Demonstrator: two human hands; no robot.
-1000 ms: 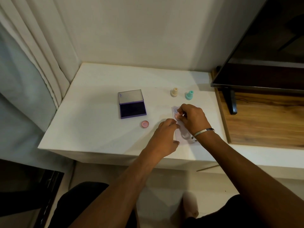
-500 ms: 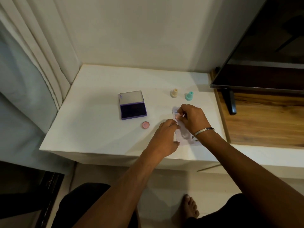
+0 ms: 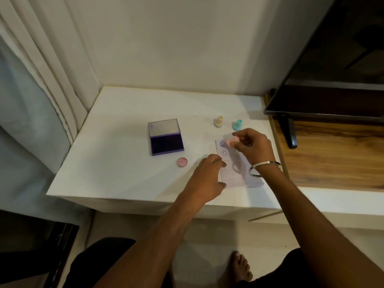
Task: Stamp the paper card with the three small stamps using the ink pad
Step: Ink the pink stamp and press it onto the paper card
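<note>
White worktop in a room corner carries an open ink pad, its dark purple pad exposed and its clear lid tilted back. Right of it lies the paper card, pale, with two blue smiley prints near its far end. Above the card, the right hand pinches a pink stamp lifted just off the paper. The left hand rests on the card's left edge, fingers curled. Beyond stand a cream stamp and a teal stamp; a pink cap lies near the ink pad.
</note>
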